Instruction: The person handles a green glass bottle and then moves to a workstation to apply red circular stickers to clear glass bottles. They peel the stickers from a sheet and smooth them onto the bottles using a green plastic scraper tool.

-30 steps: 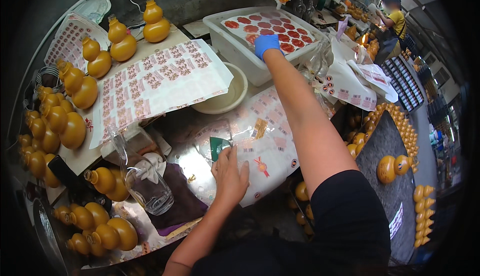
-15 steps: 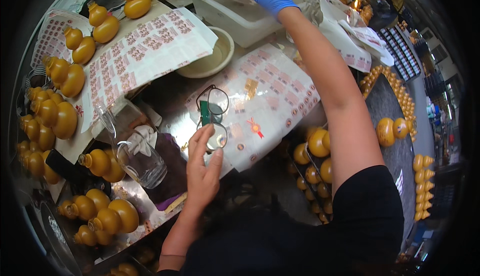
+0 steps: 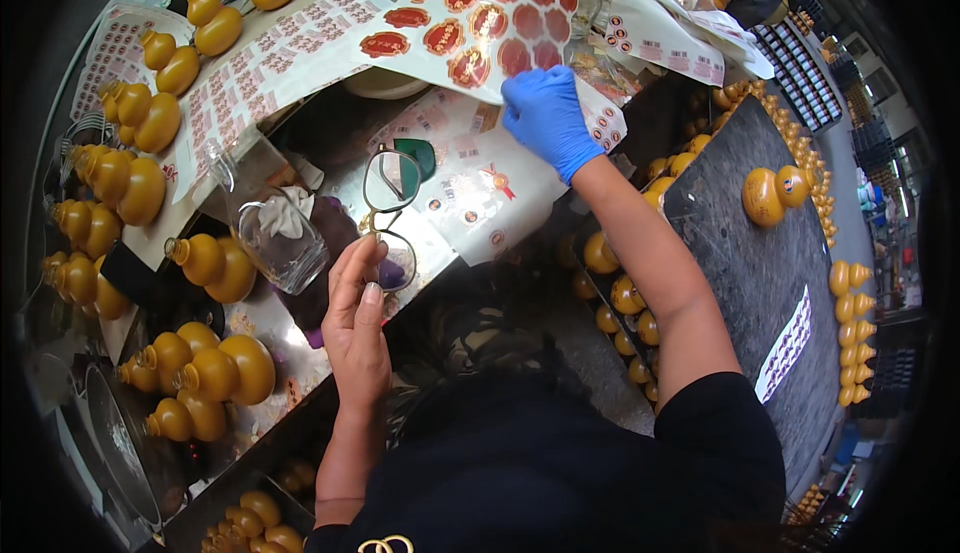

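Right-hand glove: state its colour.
Blue; the glove on the right hand shows plainly in the head view.

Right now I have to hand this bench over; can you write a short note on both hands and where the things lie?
Left hand: bare, holding a pair of glasses up by the frame.
Right hand: blue glove, gripping the edge of a sheet of red oval labels lifted over the table.
Around them: gold gourd-shaped bottles at the left, more on the dark tray at the right, a glass jar beside a cloth.
Done: none of the bottles in view shows a red label.
Left: labels all look still on the sheet.
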A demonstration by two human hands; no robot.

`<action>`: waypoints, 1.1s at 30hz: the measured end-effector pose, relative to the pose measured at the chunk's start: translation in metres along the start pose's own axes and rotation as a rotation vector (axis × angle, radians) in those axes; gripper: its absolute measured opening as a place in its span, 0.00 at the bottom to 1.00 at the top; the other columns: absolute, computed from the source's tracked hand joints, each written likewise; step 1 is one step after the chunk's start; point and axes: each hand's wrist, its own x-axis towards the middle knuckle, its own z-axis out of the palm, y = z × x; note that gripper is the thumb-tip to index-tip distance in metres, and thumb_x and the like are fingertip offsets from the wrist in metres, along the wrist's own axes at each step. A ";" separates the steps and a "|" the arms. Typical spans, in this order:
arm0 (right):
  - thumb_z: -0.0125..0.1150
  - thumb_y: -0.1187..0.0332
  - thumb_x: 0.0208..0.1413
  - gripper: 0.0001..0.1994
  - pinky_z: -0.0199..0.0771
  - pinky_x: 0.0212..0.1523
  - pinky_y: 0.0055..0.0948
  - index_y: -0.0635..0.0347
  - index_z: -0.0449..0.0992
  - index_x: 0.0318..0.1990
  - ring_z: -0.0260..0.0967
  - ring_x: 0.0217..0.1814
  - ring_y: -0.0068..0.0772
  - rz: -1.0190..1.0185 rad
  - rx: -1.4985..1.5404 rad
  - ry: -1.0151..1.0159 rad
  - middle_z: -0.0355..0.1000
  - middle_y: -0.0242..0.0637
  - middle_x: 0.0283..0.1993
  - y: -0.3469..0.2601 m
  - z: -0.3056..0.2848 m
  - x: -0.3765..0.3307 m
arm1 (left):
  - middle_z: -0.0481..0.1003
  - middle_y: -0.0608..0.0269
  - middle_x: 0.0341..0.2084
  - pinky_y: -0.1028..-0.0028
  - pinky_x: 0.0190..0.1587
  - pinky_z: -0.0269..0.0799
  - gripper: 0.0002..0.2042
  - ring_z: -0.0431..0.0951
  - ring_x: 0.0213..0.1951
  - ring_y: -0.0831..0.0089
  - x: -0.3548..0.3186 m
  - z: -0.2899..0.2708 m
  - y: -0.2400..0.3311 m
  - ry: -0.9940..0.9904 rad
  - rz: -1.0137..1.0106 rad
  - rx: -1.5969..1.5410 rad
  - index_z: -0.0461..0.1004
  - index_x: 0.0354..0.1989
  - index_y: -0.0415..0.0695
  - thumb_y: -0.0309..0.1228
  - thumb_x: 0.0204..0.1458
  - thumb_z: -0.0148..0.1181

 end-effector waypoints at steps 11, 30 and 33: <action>0.63 0.71 0.42 0.16 0.62 0.48 0.39 0.55 0.76 0.43 0.69 0.48 0.39 0.109 0.166 -0.071 0.72 0.40 0.46 -0.056 -0.013 -0.051 | 0.69 0.54 0.55 0.70 0.59 0.65 0.22 0.71 0.54 0.70 -0.024 -0.010 0.011 0.082 -0.259 -0.623 0.63 0.60 0.33 0.23 0.56 0.53; 0.63 0.67 0.56 0.29 0.68 0.38 0.18 0.57 0.61 0.65 0.66 0.37 0.16 0.393 1.784 -0.191 0.64 0.33 0.57 -0.196 -0.133 -0.114 | 0.63 0.60 0.51 0.72 0.55 0.69 0.39 0.68 0.50 0.72 -0.043 -0.001 0.003 -0.095 -0.278 -1.575 0.50 0.68 0.44 0.09 0.46 0.55; 0.56 0.63 0.62 0.19 0.65 0.31 0.15 0.61 0.67 0.57 0.66 0.31 0.15 0.717 1.920 -0.121 0.71 0.31 0.42 -0.197 -0.148 -0.116 | 0.64 0.64 0.46 0.69 0.59 0.65 0.46 0.70 0.47 0.72 -0.052 0.013 -0.002 -0.184 -0.296 -1.201 0.43 0.71 0.51 0.14 0.43 0.62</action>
